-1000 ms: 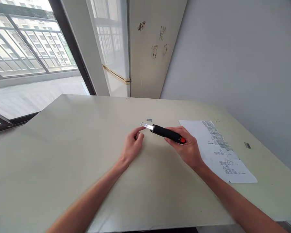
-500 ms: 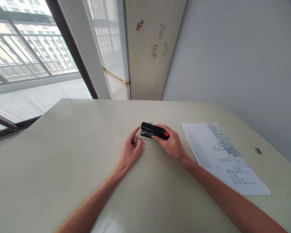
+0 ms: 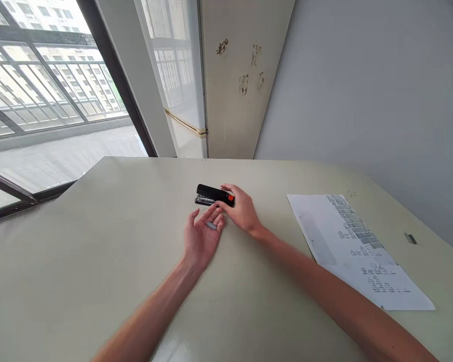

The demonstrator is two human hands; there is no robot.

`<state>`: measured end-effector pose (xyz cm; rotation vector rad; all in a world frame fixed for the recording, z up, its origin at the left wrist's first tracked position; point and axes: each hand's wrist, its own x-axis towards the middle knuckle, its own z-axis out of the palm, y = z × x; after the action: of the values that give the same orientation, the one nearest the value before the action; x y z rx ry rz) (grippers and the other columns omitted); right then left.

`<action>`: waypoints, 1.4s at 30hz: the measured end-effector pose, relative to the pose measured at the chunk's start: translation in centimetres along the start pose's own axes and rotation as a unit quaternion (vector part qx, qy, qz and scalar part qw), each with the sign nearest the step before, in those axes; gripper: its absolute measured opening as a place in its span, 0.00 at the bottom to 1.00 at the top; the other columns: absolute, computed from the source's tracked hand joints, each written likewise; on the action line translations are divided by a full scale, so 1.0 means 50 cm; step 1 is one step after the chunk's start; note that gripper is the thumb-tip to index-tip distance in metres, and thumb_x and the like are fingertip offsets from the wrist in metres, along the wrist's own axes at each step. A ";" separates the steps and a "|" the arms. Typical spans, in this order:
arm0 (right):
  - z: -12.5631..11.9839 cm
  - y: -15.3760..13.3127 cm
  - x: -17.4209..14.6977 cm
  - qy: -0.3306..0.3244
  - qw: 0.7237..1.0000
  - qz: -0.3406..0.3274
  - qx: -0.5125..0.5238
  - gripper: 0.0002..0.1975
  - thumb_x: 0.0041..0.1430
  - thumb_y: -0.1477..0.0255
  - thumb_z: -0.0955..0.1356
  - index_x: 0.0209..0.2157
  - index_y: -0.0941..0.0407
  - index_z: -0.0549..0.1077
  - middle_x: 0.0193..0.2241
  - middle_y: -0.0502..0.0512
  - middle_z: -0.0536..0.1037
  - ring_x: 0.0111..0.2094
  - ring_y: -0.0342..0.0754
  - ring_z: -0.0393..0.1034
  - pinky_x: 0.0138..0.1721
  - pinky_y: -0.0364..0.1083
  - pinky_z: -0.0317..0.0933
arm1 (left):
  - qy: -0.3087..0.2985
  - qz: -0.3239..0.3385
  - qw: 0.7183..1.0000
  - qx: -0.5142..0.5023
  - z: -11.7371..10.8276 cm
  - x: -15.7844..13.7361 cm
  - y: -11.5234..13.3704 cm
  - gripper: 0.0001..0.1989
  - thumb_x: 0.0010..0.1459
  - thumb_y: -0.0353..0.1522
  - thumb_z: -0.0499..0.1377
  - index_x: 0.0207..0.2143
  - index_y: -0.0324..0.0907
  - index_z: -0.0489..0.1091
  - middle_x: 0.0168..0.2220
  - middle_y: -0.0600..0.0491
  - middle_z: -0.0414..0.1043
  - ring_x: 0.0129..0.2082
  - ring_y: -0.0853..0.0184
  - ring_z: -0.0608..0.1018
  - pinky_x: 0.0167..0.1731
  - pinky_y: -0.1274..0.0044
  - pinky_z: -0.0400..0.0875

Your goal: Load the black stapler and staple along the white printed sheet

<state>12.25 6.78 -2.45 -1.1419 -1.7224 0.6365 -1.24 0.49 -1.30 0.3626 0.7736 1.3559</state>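
Observation:
My right hand [image 3: 242,208] is closed around the rear end of a black stapler [image 3: 210,193] with a red-orange patch at its back. The stapler's front points left, with a gap between its top arm and its metal base. Just below it, my left hand [image 3: 202,239] is turned palm up with fingers slightly curled. Across those fingers lies a small grey strip of staples [image 3: 211,225]. The left fingertips come close to the stapler's underside and the right thumb; whether they touch is unclear.
On the right of the pale table [image 3: 136,251] lies a printed paper sheet [image 3: 335,241]. Farther right is a small grey-green piece [image 3: 410,238]. A fridge [image 3: 230,110] stands behind the table, a window [image 3: 53,90] at left and a wall [image 3: 362,90] at right.
The stapler and my right hand have moved left. My left hand has rolled palm up, and the grey strip on its fingers has come into view. The camera view has shifted slightly.

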 end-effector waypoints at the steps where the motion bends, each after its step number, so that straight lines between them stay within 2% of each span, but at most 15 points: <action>1: -0.015 -0.011 -0.017 0.016 1.000 -0.013 -0.007 0.14 0.65 0.70 0.70 0.52 0.51 0.74 0.53 0.58 0.80 0.57 0.55 0.73 0.62 0.56 0.65 | -0.003 -0.004 1.000 -0.010 0.002 -0.001 -0.001 0.17 0.65 0.39 0.54 0.45 0.36 0.76 0.43 0.40 0.78 0.41 0.62 0.82 0.44 0.73 0.79; 3: -0.044 -0.034 -0.057 0.040 0.996 -0.067 -0.047 0.10 0.70 0.68 0.67 0.51 0.50 0.74 0.53 0.60 0.78 0.59 0.55 0.71 0.63 0.57 0.64 | -0.013 -0.018 0.999 -0.027 0.008 -0.006 -0.005 0.19 0.67 0.39 0.52 0.46 0.35 0.77 0.50 0.37 0.79 0.50 0.57 0.82 0.51 0.69 0.78; 6: -0.065 -0.060 -0.115 0.012 0.984 -0.119 -0.133 0.08 0.67 0.64 0.70 0.46 0.51 0.76 0.60 0.64 0.71 0.65 0.60 0.63 0.65 0.62 0.62 | -0.043 -0.048 0.997 -0.036 0.020 -0.021 -0.011 0.23 0.70 0.41 0.51 0.51 0.33 0.76 0.56 0.35 0.77 0.57 0.54 0.80 0.57 0.66 0.75; 11: -0.075 -0.076 -0.164 -0.020 0.974 -0.127 -0.187 0.06 0.69 0.66 0.69 0.42 0.53 0.78 0.66 0.66 0.66 0.71 0.63 0.55 0.67 0.64 0.60 | -0.097 -0.102 0.990 -0.003 0.035 -0.044 -0.027 0.26 0.73 0.44 0.49 0.55 0.34 0.75 0.58 0.37 0.77 0.60 0.52 0.78 0.60 0.62 0.72; 14: -0.129 -0.072 -0.181 0.004 0.974 -0.128 -0.188 0.07 0.72 0.67 0.68 0.43 0.52 0.78 0.65 0.63 0.69 0.70 0.60 0.58 0.67 0.63 0.61 | -0.124 -0.107 0.985 0.052 0.035 -0.047 -0.044 0.25 0.72 0.45 0.52 0.54 0.35 0.77 0.56 0.38 0.78 0.60 0.51 0.78 0.62 0.61 0.70; 17: -0.246 -0.036 -0.211 0.039 0.973 -0.082 -0.213 0.07 0.71 0.64 0.68 0.44 0.50 0.79 0.63 0.61 0.71 0.68 0.59 0.62 0.67 0.63 0.61 | -0.156 -0.088 0.978 0.111 0.029 -0.044 -0.060 0.23 0.69 0.46 0.58 0.52 0.36 0.77 0.55 0.38 0.79 0.59 0.50 0.78 0.64 0.61 0.67; 21: -0.458 0.071 -0.282 0.117 0.956 0.085 -0.257 0.14 0.68 0.56 0.69 0.42 0.50 0.80 0.60 0.60 0.73 0.61 0.62 0.69 0.56 0.63 0.70 | -0.177 -0.046 0.962 0.200 0.027 -0.045 -0.067 0.24 0.67 0.48 0.62 0.53 0.38 0.77 0.55 0.39 0.79 0.58 0.49 0.78 0.64 0.59 0.67; 22: -0.510 0.103 -0.304 0.142 0.945 0.125 -0.265 0.16 0.67 0.54 0.69 0.42 0.50 0.80 0.58 0.60 0.74 0.59 0.62 0.71 0.54 0.62 0.71 | -0.176 -0.041 0.959 0.218 0.028 -0.047 -0.066 0.25 0.67 0.48 0.62 0.54 0.38 0.77 0.55 0.39 0.79 0.58 0.49 0.79 0.64 0.58 0.67; 24: -0.599 0.165 -0.346 0.181 0.915 0.169 -0.318 0.19 0.66 0.52 0.68 0.42 0.51 0.80 0.57 0.62 0.74 0.60 0.63 0.69 0.58 0.63 0.66 | -0.170 -0.038 0.954 0.243 0.031 -0.052 -0.064 0.24 0.68 0.49 0.62 0.53 0.38 0.77 0.54 0.40 0.80 0.56 0.51 0.79 0.63 0.59 0.68; 27: -0.683 0.238 -0.390 0.199 0.875 0.208 -0.391 0.21 0.64 0.51 0.66 0.40 0.53 0.79 0.58 0.66 0.72 0.64 0.68 0.63 0.62 0.66 0.61 | -0.165 -0.031 0.948 0.270 0.037 -0.058 -0.059 0.23 0.67 0.48 0.62 0.53 0.40 0.78 0.52 0.42 0.81 0.52 0.54 0.80 0.60 0.61 0.71; 31: -0.711 0.269 -0.407 0.207 0.875 0.241 -0.366 0.25 0.62 0.50 0.67 0.47 0.56 0.78 0.57 0.69 0.73 0.61 0.68 0.68 0.59 0.64 0.65 | -0.173 -0.025 0.935 0.308 0.039 -0.059 -0.053 0.23 0.68 0.49 0.62 0.52 0.41 0.78 0.51 0.43 0.81 0.52 0.55 0.79 0.59 0.63 0.71; 33: -0.702 0.255 -0.412 0.220 0.876 0.239 -0.358 0.29 0.61 0.49 0.68 0.54 0.57 0.75 0.60 0.69 0.71 0.56 0.66 0.73 0.56 0.62 0.68 | -0.180 -0.025 0.928 0.326 0.040 -0.058 -0.049 0.22 0.68 0.48 0.62 0.52 0.41 0.78 0.51 0.43 0.80 0.52 0.55 0.79 0.59 0.62 0.71; 35: -0.686 0.227 -0.422 0.218 0.882 0.215 -0.357 0.30 0.64 0.49 0.68 0.58 0.55 0.73 0.63 0.68 0.71 0.57 0.66 0.74 0.58 0.63 0.68 | -0.187 -0.024 0.922 0.339 0.042 -0.057 -0.045 0.22 0.68 0.48 0.62 0.52 0.41 0.78 0.50 0.43 0.80 0.52 0.54 0.78 0.59 0.62 0.71; 39: -0.646 0.175 -0.449 0.096 0.917 0.157 -0.354 0.23 0.71 0.53 0.64 0.62 0.45 0.71 0.69 0.54 0.69 0.69 0.63 0.62 0.66 0.65 0.62 | -0.195 -0.025 0.911 0.362 0.046 -0.055 -0.041 0.22 0.66 0.49 0.64 0.49 0.41 0.79 0.47 0.44 0.80 0.51 0.54 0.78 0.58 0.62 0.71; 42: -0.621 0.164 -0.462 -0.001 0.933 0.147 -0.329 0.25 0.73 0.53 0.62 0.68 0.40 0.66 0.74 0.47 0.60 0.75 0.61 0.51 0.69 0.66 0.60 | -0.198 -0.019 0.902 0.383 0.045 -0.055 -0.041 0.22 0.66 0.50 0.63 0.48 0.42 0.79 0.47 0.45 0.79 0.50 0.55 0.78 0.58 0.62 0.71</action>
<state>46.54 -12.76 -5.60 -1.8890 -1.8349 0.2205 1.73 -2.14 -0.24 1.2001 0.9351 0.8414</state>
